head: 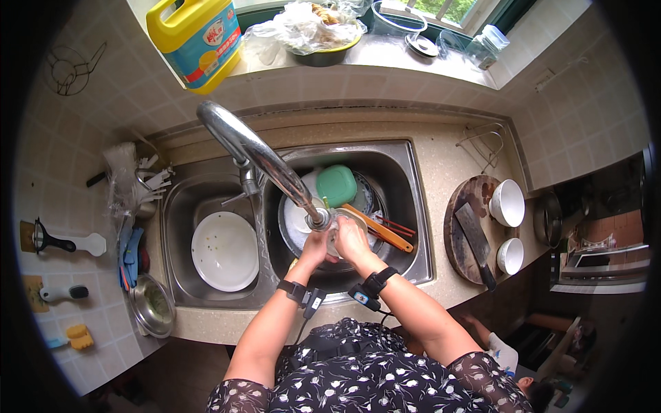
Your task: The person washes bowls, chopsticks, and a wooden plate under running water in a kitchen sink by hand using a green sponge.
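My left hand [315, 250] and my right hand [351, 236] are close together under the spout of a chrome faucet [253, 149], over the right sink basin. Between them is a pale round bowl [367, 225], its near side covered by my fingers. Water appears to run onto my hands, and the spout head hides some fingertips. Below sits a large metal basin [281, 227] with suds. In it are a green plastic container [336, 186], a white bowl [299, 212], a patterned plate [365, 193], an orange-handled utensil [400, 242] and red chopsticks [395, 225].
The left sink basin holds a white plate [225, 253] with food bits. At right, a cleaver [474, 237] and white bowls [507, 203] rest on a round wooden board [457, 258]. A metal bowl [151, 304] stands left. A yellow jug [199, 46] sits on the sill. Another person [501, 351] is behind.
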A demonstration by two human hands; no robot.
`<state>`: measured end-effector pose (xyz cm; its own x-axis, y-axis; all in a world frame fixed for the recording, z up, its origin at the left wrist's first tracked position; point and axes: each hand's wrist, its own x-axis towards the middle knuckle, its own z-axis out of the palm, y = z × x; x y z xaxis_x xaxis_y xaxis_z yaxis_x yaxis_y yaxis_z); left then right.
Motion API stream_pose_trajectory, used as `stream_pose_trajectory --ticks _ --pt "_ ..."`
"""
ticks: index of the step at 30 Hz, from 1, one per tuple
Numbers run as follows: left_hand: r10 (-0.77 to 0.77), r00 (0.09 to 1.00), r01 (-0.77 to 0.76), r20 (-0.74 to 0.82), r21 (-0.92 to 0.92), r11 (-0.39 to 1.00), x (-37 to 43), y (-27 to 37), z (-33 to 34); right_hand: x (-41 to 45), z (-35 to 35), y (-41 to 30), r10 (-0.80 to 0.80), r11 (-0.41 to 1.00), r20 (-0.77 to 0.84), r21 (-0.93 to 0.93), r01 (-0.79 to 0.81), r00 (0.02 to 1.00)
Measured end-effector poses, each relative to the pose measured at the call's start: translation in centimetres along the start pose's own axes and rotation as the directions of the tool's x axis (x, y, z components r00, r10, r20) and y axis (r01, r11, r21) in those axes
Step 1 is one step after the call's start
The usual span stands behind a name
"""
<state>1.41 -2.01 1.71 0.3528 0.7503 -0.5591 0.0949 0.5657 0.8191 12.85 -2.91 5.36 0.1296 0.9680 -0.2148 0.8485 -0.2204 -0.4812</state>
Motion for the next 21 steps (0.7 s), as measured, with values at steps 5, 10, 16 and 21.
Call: stream_pose_trajectory --ticks 5,10,16,21 --pt "0.101 0.994 -0.093 0.052 -0.135 0.986 0.6 -1.5 -1.1 0.4 2.4 0.5 -0.180 0.935 -0.043 0.303 0.184 0.983" --pt "0.017 1.000 -0.017 -0.002 -0.051 0.999 1.4 -1.8 -2.2 0.3 1.8 0.1 -0.262 0.954 0.352 0.236 0.185 0.899" --pt "0.228 0.972 -0.195 -0.061 0.335 0.922 0.1 0.0 -1.1 -0.9 0.4 0.7 -0.232 0.891 0.371 -0.290 0.349 0.899" --pt "0.103 0.990 -0.046 -0.098 0.468 0.883 1.0 -1.6 -0.8 -1.3 -0.4 1.7 -0.280 0.878 -0.036 -0.413 0.241 0.959"
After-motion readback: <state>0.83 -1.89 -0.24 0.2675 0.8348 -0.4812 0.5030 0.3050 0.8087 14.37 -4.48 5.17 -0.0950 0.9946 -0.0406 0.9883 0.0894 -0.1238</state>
